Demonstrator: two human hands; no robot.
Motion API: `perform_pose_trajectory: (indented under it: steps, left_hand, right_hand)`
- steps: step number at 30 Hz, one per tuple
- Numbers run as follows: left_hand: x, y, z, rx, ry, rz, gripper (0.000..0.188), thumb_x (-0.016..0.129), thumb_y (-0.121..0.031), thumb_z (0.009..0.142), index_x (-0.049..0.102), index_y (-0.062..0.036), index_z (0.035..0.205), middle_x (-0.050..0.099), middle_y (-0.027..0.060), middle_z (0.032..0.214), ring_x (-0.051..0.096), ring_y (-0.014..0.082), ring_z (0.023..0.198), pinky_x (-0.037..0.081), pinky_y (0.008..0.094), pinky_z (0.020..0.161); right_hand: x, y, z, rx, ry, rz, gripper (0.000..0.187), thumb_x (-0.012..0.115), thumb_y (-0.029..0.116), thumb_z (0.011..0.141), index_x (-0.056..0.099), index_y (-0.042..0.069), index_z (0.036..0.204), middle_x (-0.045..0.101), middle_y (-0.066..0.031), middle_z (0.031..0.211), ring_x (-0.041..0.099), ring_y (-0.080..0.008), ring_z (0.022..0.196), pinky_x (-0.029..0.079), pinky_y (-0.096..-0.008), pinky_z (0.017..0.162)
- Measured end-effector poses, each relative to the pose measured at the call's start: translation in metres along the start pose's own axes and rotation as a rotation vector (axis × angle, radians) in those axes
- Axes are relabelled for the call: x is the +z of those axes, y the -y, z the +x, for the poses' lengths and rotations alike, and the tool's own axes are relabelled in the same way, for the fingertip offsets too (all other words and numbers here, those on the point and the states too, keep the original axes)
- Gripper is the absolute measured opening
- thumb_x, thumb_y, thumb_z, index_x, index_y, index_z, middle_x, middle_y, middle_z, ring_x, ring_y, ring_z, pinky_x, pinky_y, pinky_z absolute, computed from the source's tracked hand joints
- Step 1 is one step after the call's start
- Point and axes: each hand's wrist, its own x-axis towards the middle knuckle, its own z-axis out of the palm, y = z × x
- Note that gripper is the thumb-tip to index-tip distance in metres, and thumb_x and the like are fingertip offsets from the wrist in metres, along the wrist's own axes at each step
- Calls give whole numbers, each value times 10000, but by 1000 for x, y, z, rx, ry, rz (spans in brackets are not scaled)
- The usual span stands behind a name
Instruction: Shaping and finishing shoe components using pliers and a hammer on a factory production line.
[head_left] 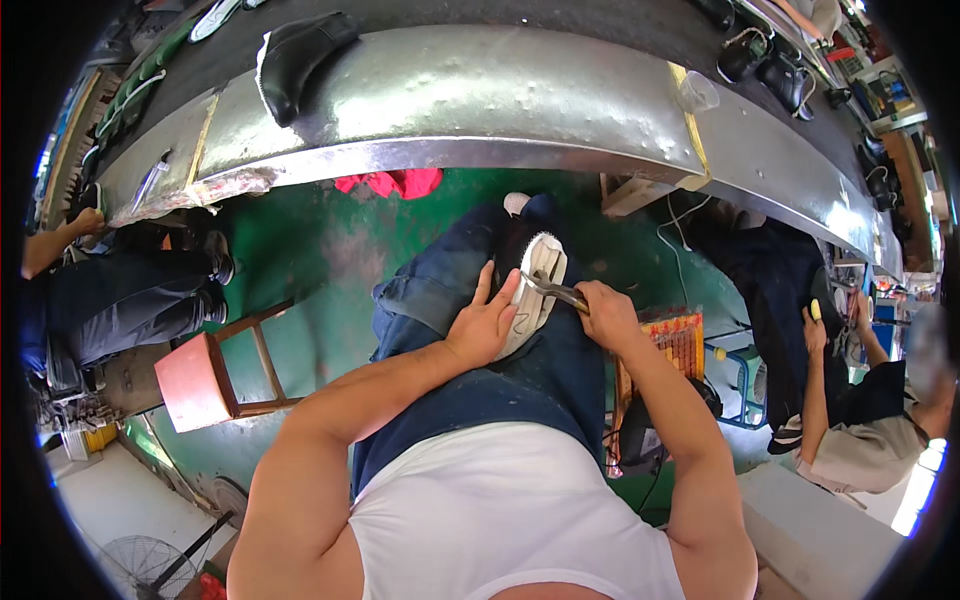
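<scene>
Lengthwise, white shoe (535,312) runs outward, slanting slightly right.

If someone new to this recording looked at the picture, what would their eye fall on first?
Probably the shoe on the person's lap near the centre, its pale underside up, with the right hand gripping metal pincers at it and the left hand against its side. Next, the shiny metal bench curving across the top, with a black boot at its upper left.

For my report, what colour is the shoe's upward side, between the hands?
Whitish; the shoe shows best in the head view.
</scene>
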Motion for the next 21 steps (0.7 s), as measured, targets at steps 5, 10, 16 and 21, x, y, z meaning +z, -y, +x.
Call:
perform_pose_trajectory:
  steps: [5,10,16,21]
  left_hand:
    - [-24,-13,7,-60,200,39,575,438,-254,1018,260,-229,1565,131,424,1523,647,529,864,553,500,833]
    - [-36,-19,20,-126,294,26,564,428,-226,1016,274,-247,1558,109,453,1506,638,543,896,541,518,871]
    - [-32,-12,23,-113,333,13,553,426,-233,1017,288,-250,1553,85,452,1513,639,541,922,534,504,897]
    - [-47,-28,22,-152,455,19,551,420,-246,1022,282,-256,1556,46,430,1535,605,549,1013,488,491,984]
  right_hand:
    - [-32,-4,1,115,272,64,248,665,160,843,615,50,1059,657,-181,949,655,-378,884,523,-462,776]
    - [-76,35,28,283,260,320,331,564,305,972,625,7,1104,669,-237,982,649,-420,917,502,-472,794]
    - [-42,44,47,381,408,104,438,484,411,1006,621,-5,1018,673,-253,965,644,-441,937,503,-507,821]
    - [-27,43,24,310,317,176,467,445,420,1019,625,-11,996,672,-273,922,644,-455,899,499,-522,806]
